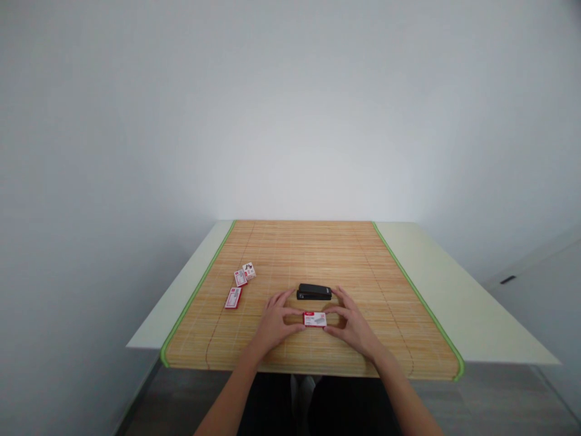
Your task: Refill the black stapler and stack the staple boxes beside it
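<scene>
A small red-and-white staple box lies flat near the front of the bamboo mat. At its left end, the thumb and forefinger of my left hand touch the corners. My right hand grips the opposite end in the same way, thumb nearest me. Just beyond the box rests a black stapler, lying lengthwise from left to right. The outstretched fingers of both hands reach close to the stapler's two ends.
Left on the mat are a larger red-and-white box, a small similar box and a white box with a dark picture. The mat has green edging and covers the middle of a white table. A wall stands behind.
</scene>
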The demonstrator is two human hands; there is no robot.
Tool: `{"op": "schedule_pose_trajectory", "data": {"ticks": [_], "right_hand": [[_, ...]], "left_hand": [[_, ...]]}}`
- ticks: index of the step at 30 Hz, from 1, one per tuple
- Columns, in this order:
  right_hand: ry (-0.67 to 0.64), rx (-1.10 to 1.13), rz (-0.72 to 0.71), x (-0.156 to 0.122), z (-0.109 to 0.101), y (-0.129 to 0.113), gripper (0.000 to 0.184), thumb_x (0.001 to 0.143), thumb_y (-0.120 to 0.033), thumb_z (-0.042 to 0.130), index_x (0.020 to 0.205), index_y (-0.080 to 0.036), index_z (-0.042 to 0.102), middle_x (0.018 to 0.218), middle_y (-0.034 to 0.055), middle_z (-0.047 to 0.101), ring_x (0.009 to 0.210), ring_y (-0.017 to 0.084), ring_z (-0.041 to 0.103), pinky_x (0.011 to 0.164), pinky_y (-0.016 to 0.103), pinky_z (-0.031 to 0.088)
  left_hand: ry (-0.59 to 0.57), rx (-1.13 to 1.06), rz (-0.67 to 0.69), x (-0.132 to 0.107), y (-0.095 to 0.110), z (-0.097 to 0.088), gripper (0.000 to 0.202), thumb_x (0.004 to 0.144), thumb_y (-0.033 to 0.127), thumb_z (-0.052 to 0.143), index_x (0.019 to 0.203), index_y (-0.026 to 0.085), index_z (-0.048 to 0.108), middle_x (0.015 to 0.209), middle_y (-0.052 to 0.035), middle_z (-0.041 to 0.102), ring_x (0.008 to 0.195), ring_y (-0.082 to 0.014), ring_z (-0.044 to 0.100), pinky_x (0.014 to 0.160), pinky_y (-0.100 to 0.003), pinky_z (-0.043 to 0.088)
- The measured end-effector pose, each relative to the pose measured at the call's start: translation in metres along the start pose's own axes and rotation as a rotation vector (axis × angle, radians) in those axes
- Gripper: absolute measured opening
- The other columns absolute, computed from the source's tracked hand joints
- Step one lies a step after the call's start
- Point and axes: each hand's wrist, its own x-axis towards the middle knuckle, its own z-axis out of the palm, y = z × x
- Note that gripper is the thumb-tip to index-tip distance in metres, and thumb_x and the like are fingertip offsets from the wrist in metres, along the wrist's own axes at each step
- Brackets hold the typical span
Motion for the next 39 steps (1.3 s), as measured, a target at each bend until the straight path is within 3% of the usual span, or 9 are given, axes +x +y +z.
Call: {"op": "schedule_pose_trajectory", "data": {"ticks": [4,7,11,13,17,22,29,35,39], "right_hand": [[0.006,0.002,0.004,-0.002,-0.003,-0.002,0.032,0.079,-0.042,0.083,0.106,-0.028,0.075,0.164,0.0051,0.033,0.155,0.034,0.019,0.125,0.058,0.023],[0.063,0.084,0.049,0.003,-0.007,-0.004,0.034,0.080,-0.046,0.080,0.105,-0.026,0.068,0.154,0.0088,0.046,0.149,0.032,0.034,0.120,0.054,0.033],[0.234,0.158,0.124,0.023,-0.007,-0.005,0.047,0.087,-0.045,0.071,0.128,-0.027,0.058,0.141,0.0095,0.059,0.133,0.027,0.053,0.114,0.049,0.041],[0.219,0.124,0.087,0.036,-0.005,-0.006,0.055,0.086,-0.040,0.071,0.137,-0.027,0.056,0.138,0.0097,0.061,0.130,0.027,0.055,0.114,0.049,0.041],[0.157,0.074,0.015,0.050,-0.003,-0.009,0.045,0.086,-0.029,0.067,0.131,-0.025,0.065,0.126,0.0088,0.068,0.121,0.029,0.059,0.109,0.051,0.044],[0.232,0.003,0.073,0.027,0.005,-0.021,0.047,0.084,-0.027,0.065,0.131,-0.025,0.064,0.116,0.0081,0.068,0.108,0.029,0.061,0.099,0.047,0.050],[0.426,-0.142,0.276,-0.022,0.038,-0.051,0.057,0.086,-0.038,0.062,0.141,-0.026,0.054,0.113,0.0103,0.069,0.103,0.034,0.064,0.091,0.049,0.050],[0.414,-0.122,0.311,-0.029,0.044,-0.056,0.064,0.086,-0.044,0.063,0.146,-0.027,0.048,0.095,0.0078,0.070,0.091,0.033,0.067,0.086,0.049,0.050],[0.384,-0.129,0.290,-0.028,0.042,-0.050,0.067,0.085,-0.046,0.064,0.147,-0.026,0.048,0.092,0.0057,0.069,0.088,0.032,0.067,0.084,0.047,0.051]], "left_hand": [[0.005,-0.009,0.017,0.000,0.003,-0.002,0.036,0.078,0.048,0.083,0.112,0.041,0.078,0.163,0.0045,0.037,0.145,-0.0316,0.037,0.121,-0.053,0.029],[0.021,-0.011,0.030,-0.002,0.006,-0.003,0.035,0.077,0.041,0.083,0.112,0.039,0.078,0.162,0.0036,0.040,0.144,-0.0316,0.039,0.121,-0.054,0.030],[0.045,-0.006,0.015,-0.003,0.007,-0.002,0.036,0.076,0.033,0.081,0.112,0.036,0.077,0.159,0.0019,0.043,0.143,-0.0318,0.042,0.122,-0.054,0.030],[0.054,-0.007,0.017,-0.004,0.005,-0.001,0.037,0.076,0.031,0.080,0.112,0.036,0.076,0.159,0.0018,0.043,0.142,-0.0308,0.043,0.122,-0.053,0.031],[0.084,-0.008,0.015,-0.005,0.001,0.001,0.037,0.076,0.029,0.079,0.112,0.034,0.075,0.160,0.0005,0.042,0.142,-0.0294,0.044,0.121,-0.051,0.033],[0.073,-0.016,0.040,-0.007,0.002,-0.003,0.036,0.076,0.025,0.076,0.111,0.031,0.073,0.162,0.0005,0.039,0.144,-0.0282,0.041,0.122,-0.049,0.032],[0.051,-0.027,0.034,-0.006,0.001,-0.003,0.038,0.079,0.023,0.072,0.116,0.031,0.071,0.160,-0.0002,0.042,0.145,-0.0290,0.041,0.122,-0.051,0.032],[0.169,-0.056,-0.032,-0.008,0.001,0.002,0.039,0.087,0.022,0.063,0.125,0.029,0.064,0.153,-0.0042,0.049,0.142,-0.0267,0.045,0.122,-0.050,0.034],[0.193,-0.066,-0.029,-0.016,0.017,0.009,0.052,0.079,0.035,0.076,0.127,0.027,0.059,0.145,-0.0084,0.052,0.137,-0.0303,0.048,0.119,-0.051,0.036]]}}
